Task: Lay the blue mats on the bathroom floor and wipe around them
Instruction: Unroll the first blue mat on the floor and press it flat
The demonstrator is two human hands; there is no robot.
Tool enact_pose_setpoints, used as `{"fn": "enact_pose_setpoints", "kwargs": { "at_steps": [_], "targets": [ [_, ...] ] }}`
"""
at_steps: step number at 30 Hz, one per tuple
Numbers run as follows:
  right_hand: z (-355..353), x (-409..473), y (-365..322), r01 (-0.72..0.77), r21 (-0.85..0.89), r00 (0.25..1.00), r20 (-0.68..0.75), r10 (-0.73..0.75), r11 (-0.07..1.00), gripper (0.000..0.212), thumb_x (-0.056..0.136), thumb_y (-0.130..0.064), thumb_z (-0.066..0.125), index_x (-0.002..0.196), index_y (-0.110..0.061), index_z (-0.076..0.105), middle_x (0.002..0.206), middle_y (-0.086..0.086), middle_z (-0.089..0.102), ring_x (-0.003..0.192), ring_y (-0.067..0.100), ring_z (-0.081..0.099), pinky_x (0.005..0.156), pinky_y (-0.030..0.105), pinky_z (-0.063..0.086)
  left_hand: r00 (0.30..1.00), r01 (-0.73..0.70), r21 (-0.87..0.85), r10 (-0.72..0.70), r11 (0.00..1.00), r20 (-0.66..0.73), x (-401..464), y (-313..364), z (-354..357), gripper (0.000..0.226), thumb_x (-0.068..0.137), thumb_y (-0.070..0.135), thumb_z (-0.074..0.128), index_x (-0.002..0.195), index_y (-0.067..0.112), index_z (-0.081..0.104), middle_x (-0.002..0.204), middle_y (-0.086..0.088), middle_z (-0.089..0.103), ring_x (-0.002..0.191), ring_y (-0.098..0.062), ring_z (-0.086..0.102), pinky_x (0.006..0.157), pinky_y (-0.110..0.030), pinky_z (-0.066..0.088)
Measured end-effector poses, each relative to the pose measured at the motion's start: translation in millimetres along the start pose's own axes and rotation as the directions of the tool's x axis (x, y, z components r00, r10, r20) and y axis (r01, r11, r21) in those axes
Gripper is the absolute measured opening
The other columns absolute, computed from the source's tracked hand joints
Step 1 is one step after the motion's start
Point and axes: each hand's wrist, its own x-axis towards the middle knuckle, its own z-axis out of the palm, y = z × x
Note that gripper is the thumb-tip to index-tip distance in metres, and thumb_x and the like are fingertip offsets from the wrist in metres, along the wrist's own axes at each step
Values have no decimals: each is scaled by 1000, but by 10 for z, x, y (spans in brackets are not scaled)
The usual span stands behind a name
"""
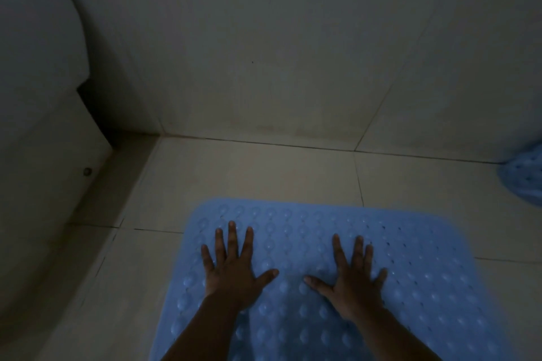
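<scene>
I have both hands flat on the mat (322,287), which lies spread on the tiled floor (264,173) with its bumpy, perforated face up. My left hand (231,269) rests palm-down with its grip spread wide, fingers straight and splayed, thumb angled inward toward the other hand. My right hand (352,281) mirrors it just beside, grip likewise spread, fingers straight and fanned, thumb pointing back at the left; the two thumbs sit near each other but apart. Neither hand curls round anything; both simply press on the blue surface of the mat. The mat's far edge, with rounded corners, lies just beyond my fingertips, and bare tile runs from there to the wall (278,53). Well off to the right of my right hand, at the frame's edge, I see a corner of a second mat (525,176), touching or close to the foot of the wall; I cannot tell which. To the left of my left hand stands a pale fixture (44,126), dim in the low light.
</scene>
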Motion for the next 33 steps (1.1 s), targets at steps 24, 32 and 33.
{"fn": "enact_pose_setpoints", "kwargs": {
  "at_steps": [24, 32, 33],
  "targets": [
    [-106, 116, -8, -7, 81, 1000, -4, 7, 997, 114, 67, -99, 30, 158, -42, -10, 166, 7, -26, 153, 35, -21, 118, 72, 3, 994, -52, -16, 51, 999, -102, 98, -131, -107, 110, 70, 96, 0, 160, 34, -19, 163, -5, -36, 150, -34, -34, 123, -60, -11],
    [-183, 244, -407, 320, 222, 935, -234, -268, 921, 89, 80, -88, 31, 155, -39, 28, 170, -3, -5, 156, 19, -16, 123, 58, -3, 963, -114, 79, 130, 990, -238, 493, -450, -88, 102, 87, 89, 7, 160, 23, -19, 164, -1, -37, 149, -28, -38, 122, -63, -14],
    [-158, 267, -473, 361, 237, 916, -272, -295, 902, 90, 78, -89, 30, 153, -39, 33, 170, -2, -1, 156, 20, -12, 123, 58, -1, 950, -114, 96, 136, 989, -280, 489, -453, -52, 102, 89, 88, 7, 161, 20, -17, 165, -1, -34, 151, -27, -35, 122, -63, -12]
  ]
}}
